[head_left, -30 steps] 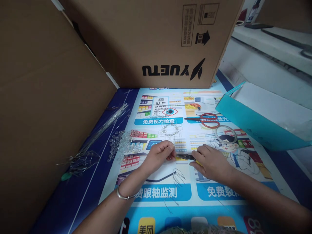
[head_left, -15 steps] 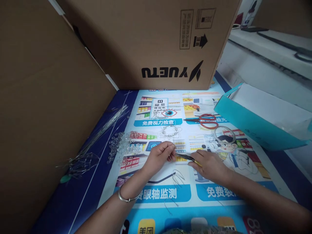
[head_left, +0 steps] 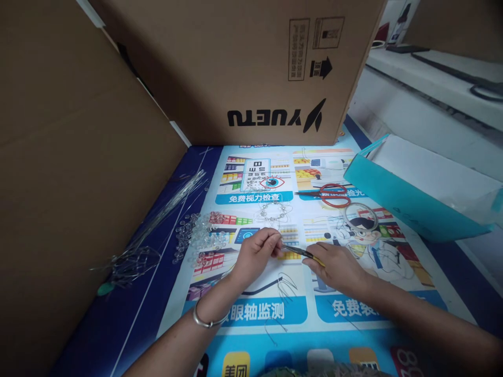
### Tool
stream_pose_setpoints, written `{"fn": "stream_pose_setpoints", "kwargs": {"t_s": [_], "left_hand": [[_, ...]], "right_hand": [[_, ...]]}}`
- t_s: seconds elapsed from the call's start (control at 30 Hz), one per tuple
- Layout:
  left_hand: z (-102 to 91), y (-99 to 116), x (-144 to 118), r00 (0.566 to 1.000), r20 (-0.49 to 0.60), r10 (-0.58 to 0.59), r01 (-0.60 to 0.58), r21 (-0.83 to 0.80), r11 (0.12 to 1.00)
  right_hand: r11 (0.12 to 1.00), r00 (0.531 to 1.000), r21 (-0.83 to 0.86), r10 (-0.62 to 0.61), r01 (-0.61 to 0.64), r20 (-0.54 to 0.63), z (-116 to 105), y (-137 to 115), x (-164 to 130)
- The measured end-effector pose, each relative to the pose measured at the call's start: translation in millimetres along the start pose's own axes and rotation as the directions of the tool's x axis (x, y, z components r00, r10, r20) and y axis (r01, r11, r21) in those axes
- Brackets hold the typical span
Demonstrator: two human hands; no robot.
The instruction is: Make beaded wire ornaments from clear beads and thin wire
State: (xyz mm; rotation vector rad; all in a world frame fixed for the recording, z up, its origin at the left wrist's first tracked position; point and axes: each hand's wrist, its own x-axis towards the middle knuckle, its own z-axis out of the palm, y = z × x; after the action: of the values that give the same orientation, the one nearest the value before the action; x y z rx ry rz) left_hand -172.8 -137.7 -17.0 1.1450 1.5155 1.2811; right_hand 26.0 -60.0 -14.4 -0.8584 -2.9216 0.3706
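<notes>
My right hand (head_left: pixel 333 266) is closed round the yellow handles of a pair of dark, thin-nosed pliers (head_left: pixel 297 251). The pliers point left, and their tips reach the fingertips of my left hand (head_left: pixel 257 251). Thumb and fingers of that hand are pinched together; the small piece between them is too hidden to make out. Just beyond it lies a ring of clear beads on wire (head_left: pixel 274 210). Nearer to me, below my hands, are loose bent wires (head_left: pixel 286 287).
Clear loose beads (head_left: pixel 198 238) are heaped on the left, beside a bundle of wires (head_left: pixel 168 209). Red-handled scissors (head_left: pixel 334 195) and a coil of wire (head_left: pixel 360 216) lie to the right, near a teal box (head_left: pixel 416 201). A large cardboard box (head_left: pixel 251 68) stands behind.
The pliers' tips stay at my left fingertips, with only a very slight shift of the pliers. The whole view moves a little; nothing is let go.
</notes>
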Motion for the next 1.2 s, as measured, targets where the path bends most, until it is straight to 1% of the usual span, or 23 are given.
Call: {"fn": "stream_pose_setpoints", "kwargs": {"t_s": [0.13, 0.23, 0.3, 0.37, 0.47, 0.57, 0.63, 0.7, 0.77, 0.83, 0.9, 1.0, 1.1, 1.13, 1.2], "left_hand": [[-0.1, 1.1, -1.0, 1.0, 0.006, -0.001, 0.001, 0.005, 1.0], [-0.7, 2.5, -1.6, 0.999, 0.026, -0.02, 0.02, -0.028, 0.999], [-2.6, 3.2, -0.9, 0.997, 0.055, -0.053, 0.055, -0.052, 0.997], [-6.2, 3.2, 1.0, 0.994, 0.078, -0.08, 0.084, -0.041, 0.996], [-13.6, 1.5, 5.1, 0.994, 0.075, -0.083, 0.081, 0.033, 0.996], [-18.3, -1.0, 7.3, 0.994, 0.074, -0.079, 0.07, 0.115, 0.991], [-17.3, -1.8, 6.3, 0.989, 0.129, -0.077, 0.051, 0.194, 0.98], [-12.6, -1.5, 3.5, 0.973, 0.226, -0.045, -0.023, 0.289, 0.957], [-5.6, -0.4, -0.1, 0.947, 0.321, -0.002, -0.128, 0.383, 0.915], [0.6, 1.1, -3.3, 0.93, 0.369, 0.008, -0.197, 0.479, 0.856], [3.2, 3.3, -5.5, 0.929, 0.371, -0.013, -0.216, 0.568, 0.794], [-0.8, 9.7, -7.7, 0.948, 0.316, -0.046, -0.197, 0.692, 0.694], [-7.8, 19.3, -11.6, 0.969, 0.235, -0.072, -0.16, 0.826, 0.54], [-9.0, 22.3, -13.7, 0.967, 0.241, -0.08, -0.172, 0.853, 0.494], [-8.4, 26.4, -18.6, 0.945, 0.31, -0.108, -0.235, 0.869, 0.436]], "right_hand": [[0.999, 1.0, 0.033, 0.005, -0.006, 0.026, -2.2, 0.1, 0.4], [0.999, 0.999, 0.052, -0.001, -0.001, 0.035, -2.6, 0.9, -0.2], [0.998, 1.0, 0.062, -0.013, 0.012, 0.015, -1.6, 2.2, -1.1], [0.997, 0.999, 0.075, -0.024, 0.026, -0.026, 0.3, 4.1, -1.9], [0.995, 0.995, 0.085, -0.035, 0.043, -0.095, 3.8, 7.7, -2.5], [0.995, 0.989, 0.07, -0.063, 0.073, -0.132, 5.9, 10.9, -2.6], [0.991, 0.985, 0.096, -0.072, 0.088, -0.16, 6.1, 12.4, -2.4], [0.984, 0.979, 0.152, -0.061, 0.092, -0.197, 5.8, 13.6, -2.0], [0.975, 0.975, 0.203, -0.04, 0.086, -0.221, 5.4, 14.3, -1.1], [0.967, 0.972, 0.241, -0.024, 0.082, -0.234, 5.4, 14.7, 0.0], [0.959, 0.972, 0.269, -0.02, 0.085, -0.236, 5.5, 14.7, 1.0], [0.951, 0.973, 0.295, -0.024, 0.093, -0.231, 5.9, 14.8, 1.9], [0.947, 0.975, 0.307, -0.021, 0.089, -0.219, 6.5, 15.5, 2.1], [0.947, 0.976, 0.308, -0.021, 0.089, -0.218, 6.8, 15.8, 2.2], [0.948, 0.976, 0.306, -0.023, 0.091, -0.218, 7.3, 16.4, 2.4]]}}
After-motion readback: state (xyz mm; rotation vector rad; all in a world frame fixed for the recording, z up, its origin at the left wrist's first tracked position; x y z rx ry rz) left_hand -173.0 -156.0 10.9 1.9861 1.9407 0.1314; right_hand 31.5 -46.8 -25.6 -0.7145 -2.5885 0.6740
